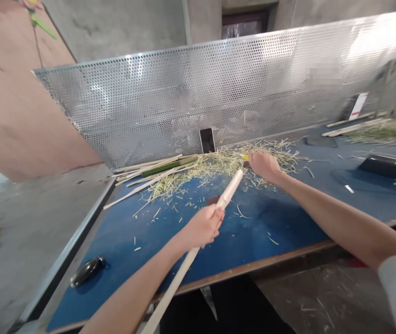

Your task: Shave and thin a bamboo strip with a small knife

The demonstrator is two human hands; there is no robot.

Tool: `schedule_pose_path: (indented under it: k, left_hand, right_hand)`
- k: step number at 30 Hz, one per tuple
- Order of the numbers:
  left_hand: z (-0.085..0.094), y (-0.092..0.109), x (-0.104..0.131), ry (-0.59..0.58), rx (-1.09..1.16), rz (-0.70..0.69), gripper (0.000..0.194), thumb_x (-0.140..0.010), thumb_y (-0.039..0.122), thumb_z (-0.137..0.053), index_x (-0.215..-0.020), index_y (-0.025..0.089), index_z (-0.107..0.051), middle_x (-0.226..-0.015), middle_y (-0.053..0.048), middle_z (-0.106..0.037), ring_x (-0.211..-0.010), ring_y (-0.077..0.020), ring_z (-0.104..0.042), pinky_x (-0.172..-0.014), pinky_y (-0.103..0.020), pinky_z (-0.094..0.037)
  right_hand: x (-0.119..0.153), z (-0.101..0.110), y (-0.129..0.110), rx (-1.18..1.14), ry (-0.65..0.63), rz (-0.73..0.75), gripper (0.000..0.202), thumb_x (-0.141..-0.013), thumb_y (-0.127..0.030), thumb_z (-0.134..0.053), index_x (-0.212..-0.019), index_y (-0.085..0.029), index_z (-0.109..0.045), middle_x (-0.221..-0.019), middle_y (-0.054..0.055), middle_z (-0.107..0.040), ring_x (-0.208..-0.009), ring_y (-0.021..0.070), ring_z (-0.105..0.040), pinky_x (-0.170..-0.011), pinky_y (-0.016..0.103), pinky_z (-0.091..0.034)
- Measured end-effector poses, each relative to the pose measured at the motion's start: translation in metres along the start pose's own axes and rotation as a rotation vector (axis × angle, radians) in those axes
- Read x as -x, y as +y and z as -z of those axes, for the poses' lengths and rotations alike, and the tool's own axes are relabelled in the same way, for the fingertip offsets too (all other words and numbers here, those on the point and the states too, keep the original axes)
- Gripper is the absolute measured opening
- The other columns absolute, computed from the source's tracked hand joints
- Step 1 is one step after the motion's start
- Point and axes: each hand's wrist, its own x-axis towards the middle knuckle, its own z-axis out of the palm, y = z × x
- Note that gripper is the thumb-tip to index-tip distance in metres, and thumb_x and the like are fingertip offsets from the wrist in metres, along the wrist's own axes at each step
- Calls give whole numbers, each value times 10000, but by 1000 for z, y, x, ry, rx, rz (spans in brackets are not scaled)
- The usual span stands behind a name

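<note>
My left hand (207, 226) is closed around a long, pale peeled bamboo stick (230, 189), which slants from below the table edge up toward the shavings. Just behind those fingers a dark reddish-brown patch (213, 200) shows on the table; I cannot tell what it is. Beyond the stick's far end, my right hand (264, 165) is closed on a small yellow tool (244, 157); most of it is hidden in the fist, so its kind is unclear. The tool and the stick look apart. Thin pale-green shavings (215, 163) lie heaped around the right hand.
The blue tabletop (121, 241) is backed by a perforated metal panel (170, 102), with a phone (207, 140) leaning on it. Bamboo strips (142, 189) and a green bamboo piece (170, 165) lie left. A dark shiny object (87, 272) sits front left, a black box-like object (389, 168) right.
</note>
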Motion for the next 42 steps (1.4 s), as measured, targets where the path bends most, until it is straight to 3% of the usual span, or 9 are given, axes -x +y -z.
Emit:
schedule_pose_path:
  k: [2,7,10,14,19,22,24,32,42]
  left_hand:
    - [4,-4,-5,-24,51,-4,379,-1152,602,-526,-982,265,-497,-552,123,-351,-362,-86,-271,-359,-215,-278]
    - [16,-6,-20,-75,223,-36,269,-1105,431,-607,-1257,211,-578,-508,135,-410,-336,-122,-360,-394,-243,-423]
    - [25,-3,-24,0,341,-14,130,-1073,327,-610,-1094,198,-617,-496,123,-383,-353,-105,-331,-404,-230,-420]
    - [42,-1,-29,204,455,-12,303,-1124,352,-553,-852,218,-555,-515,97,-365,-381,-82,-303,-407,-200,-381]
    - [57,-7,-35,258,497,-15,320,-1107,381,-642,-852,218,-541,-533,104,-362,-387,-72,-306,-398,-180,-321]
    - [58,-10,-36,249,454,-94,116,-1072,304,-671,-1062,205,-611,-530,126,-371,-377,-86,-321,-413,-195,-373]
    - [59,-11,-38,240,418,-118,139,-1049,272,-670,-1153,216,-596,-529,132,-393,-372,-98,-342,-424,-211,-411]
    - [62,-16,-48,358,354,-23,260,-999,334,-741,-1026,248,-497,-545,142,-403,-348,-51,-269,-389,-177,-189]
    - [53,-17,-48,356,270,-8,220,-1106,404,-642,-1004,249,-524,-516,140,-370,-331,-65,-276,-380,-189,-218]
  right_hand:
    - [4,8,-4,-20,70,-79,736,-1215,-411,-225,-1040,-73,-856,-1014,264,-825,-911,326,-780,-817,397,-506]
    - [26,20,-37,-70,86,33,766,-1214,-425,-204,-905,-119,-835,-913,235,-817,-841,320,-767,-784,386,-473]
    - [38,19,-48,-64,65,111,759,-1209,-412,-209,-858,-133,-822,-880,218,-812,-809,310,-755,-764,384,-460]
    - [48,14,-55,-34,-23,190,726,-1209,-405,-249,-829,-147,-812,-830,187,-796,-787,286,-742,-746,362,-436]
    - [60,9,-68,54,-119,301,555,-1192,-350,-328,-1059,-163,-834,-876,143,-817,-793,264,-743,-675,341,-358]
    - [68,5,-77,75,-141,360,561,-1194,-353,-300,-1093,-171,-821,-892,134,-824,-794,258,-741,-651,348,-314]
    - [73,3,-82,60,-147,404,588,-1201,-372,-263,-1101,-180,-810,-914,130,-829,-789,256,-733,-645,353,-295]
    - [83,-6,-88,22,-135,510,542,-1190,-342,-276,-1029,-210,-777,-891,111,-822,-758,247,-711,-644,362,-248]
    - [82,-5,-89,81,-130,453,566,-1174,-339,-280,-1015,-180,-799,-892,136,-820,-760,251,-706,-643,372,-240]
